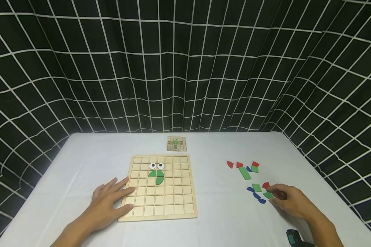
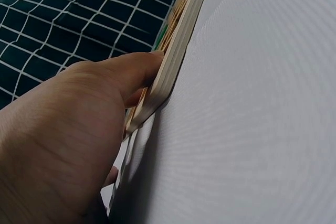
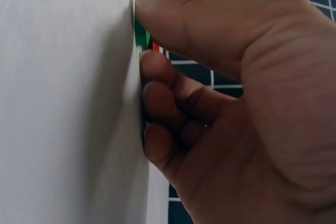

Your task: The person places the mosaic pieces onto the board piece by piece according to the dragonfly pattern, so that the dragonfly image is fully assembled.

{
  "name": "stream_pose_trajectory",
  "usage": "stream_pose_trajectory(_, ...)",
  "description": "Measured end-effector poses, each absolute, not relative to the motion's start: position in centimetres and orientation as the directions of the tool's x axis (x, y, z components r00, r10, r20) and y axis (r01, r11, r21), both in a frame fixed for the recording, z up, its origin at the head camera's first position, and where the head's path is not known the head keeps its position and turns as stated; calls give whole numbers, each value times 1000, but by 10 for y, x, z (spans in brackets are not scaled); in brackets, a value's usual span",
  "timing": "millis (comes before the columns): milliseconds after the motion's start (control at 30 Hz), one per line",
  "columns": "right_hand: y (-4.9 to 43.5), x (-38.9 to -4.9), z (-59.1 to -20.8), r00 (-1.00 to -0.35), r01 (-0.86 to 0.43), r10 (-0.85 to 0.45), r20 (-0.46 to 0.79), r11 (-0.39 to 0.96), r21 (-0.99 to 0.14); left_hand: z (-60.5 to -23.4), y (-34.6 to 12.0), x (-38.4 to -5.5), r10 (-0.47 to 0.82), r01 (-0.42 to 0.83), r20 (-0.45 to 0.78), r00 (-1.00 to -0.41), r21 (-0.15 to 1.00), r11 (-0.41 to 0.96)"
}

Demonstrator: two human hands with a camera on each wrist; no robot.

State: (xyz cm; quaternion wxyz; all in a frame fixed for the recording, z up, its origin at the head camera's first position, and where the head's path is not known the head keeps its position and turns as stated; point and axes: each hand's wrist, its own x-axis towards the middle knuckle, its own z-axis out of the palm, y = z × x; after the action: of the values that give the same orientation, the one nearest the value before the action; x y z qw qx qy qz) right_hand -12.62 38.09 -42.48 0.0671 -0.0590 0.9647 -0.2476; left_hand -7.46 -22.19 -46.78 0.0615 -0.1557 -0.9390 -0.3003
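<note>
A square wooden grid board point(image 1: 173, 199) lies on the white table. On it sit two round eye pieces point(image 1: 153, 166) and three green quarter-circle pieces point(image 1: 159, 180). My left hand point(image 1: 106, 202) rests on the board's left edge with fingers spread; the left wrist view shows the thumb point(image 2: 139, 72) on the rim. Over at the right, my right hand point(image 1: 289, 199) pinches a green quarter-circle piece point(image 1: 268, 195) between thumb and index finger, low at the tabletop. In the right wrist view the thumb point(image 3: 173, 19) lies against green, the other fingers curled below it.
Around the right hand lie red quarter pieces point(image 1: 266, 185), blue half-round pieces point(image 1: 256, 195) and a green square point(image 1: 257, 187). Farther back are a long green rectangle point(image 1: 245, 173) and more small pieces. A pattern card point(image 1: 177, 143) lies behind the board. A dark grid curtain point(image 1: 179, 68) encloses the table.
</note>
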Motion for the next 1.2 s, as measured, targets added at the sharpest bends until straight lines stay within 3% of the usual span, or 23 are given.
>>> stream_pose_trajectory(600,385,-125,-424,-977,-112,-188,-101,853,-509,-467,-221,-79,265,341,216,-940,535,773)
stream_pose_trajectory(967,383,-119,-413,-991,-103,-132,-22,854,-511,-470,-219,-78,260,329,201,-944,540,775)
stream_pose_trajectory(1200,368,-109,-399,-964,-238,-137,227,825,-513,-470,-220,-75,258,328,204,-944,530,782)
